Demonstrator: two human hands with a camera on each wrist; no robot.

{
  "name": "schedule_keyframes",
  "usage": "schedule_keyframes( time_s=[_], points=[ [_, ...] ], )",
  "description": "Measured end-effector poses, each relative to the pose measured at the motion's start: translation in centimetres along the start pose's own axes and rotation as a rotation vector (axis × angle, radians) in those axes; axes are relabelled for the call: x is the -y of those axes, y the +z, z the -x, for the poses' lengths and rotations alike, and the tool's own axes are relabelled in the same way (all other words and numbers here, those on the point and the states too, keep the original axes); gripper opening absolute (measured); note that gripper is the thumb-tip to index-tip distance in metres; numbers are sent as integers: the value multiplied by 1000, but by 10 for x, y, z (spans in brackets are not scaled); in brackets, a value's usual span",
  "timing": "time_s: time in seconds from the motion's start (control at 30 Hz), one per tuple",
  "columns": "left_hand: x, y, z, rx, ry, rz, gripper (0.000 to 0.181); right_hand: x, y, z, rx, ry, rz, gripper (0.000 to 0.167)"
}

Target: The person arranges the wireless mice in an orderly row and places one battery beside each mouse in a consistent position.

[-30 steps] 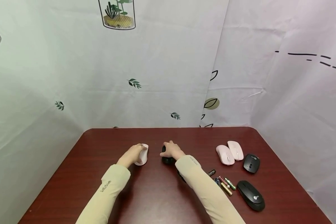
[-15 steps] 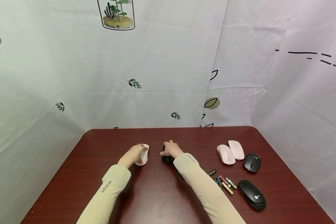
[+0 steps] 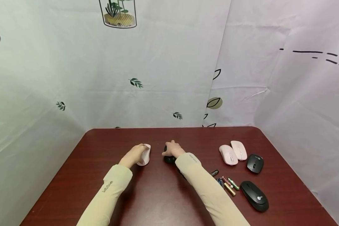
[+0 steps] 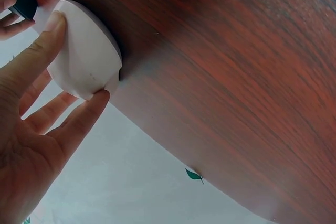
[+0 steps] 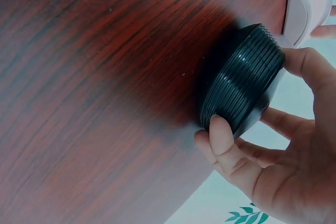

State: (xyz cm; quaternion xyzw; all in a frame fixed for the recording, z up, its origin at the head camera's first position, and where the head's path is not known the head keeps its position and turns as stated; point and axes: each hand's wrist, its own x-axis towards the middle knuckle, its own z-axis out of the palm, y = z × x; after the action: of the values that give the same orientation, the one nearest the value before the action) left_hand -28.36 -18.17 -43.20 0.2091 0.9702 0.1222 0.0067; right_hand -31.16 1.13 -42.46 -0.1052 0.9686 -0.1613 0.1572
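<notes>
At the table (image 3: 158, 194), our left hand (image 3: 134, 154) is pinching a pale mouse (image 4: 86, 51), our right hand (image 3: 173, 149) a black ribbed object (image 5: 241, 80); shallow fingertip holds may be inviting slips.

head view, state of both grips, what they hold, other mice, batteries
Left grip, pinching pale mouse
Pale mouse, held
Right grip, pinching black ribbed object
Black ribbed object, held
Pink mice, lying side by side, unheld
Dark grey mouse, lying unheld
Black mouse, lying unheld
Batteries, lying loose, some partly hidden
</notes>
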Motion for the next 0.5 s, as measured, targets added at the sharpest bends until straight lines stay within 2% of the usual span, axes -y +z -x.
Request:
schedule_keyframes(
  time_s=[0.2,0.33,0.5],
  points=[
    [1,0,-1,3,-11,10,61,0,0,0,8,2,-21,59],
    [2,1,-1,-10,5,9,61,-1,-1,1,15,5,-36,58],
    [-1,-2,0,-6,-7,26,59,-2,-3,1,34,-2,4,55]
  ],
)
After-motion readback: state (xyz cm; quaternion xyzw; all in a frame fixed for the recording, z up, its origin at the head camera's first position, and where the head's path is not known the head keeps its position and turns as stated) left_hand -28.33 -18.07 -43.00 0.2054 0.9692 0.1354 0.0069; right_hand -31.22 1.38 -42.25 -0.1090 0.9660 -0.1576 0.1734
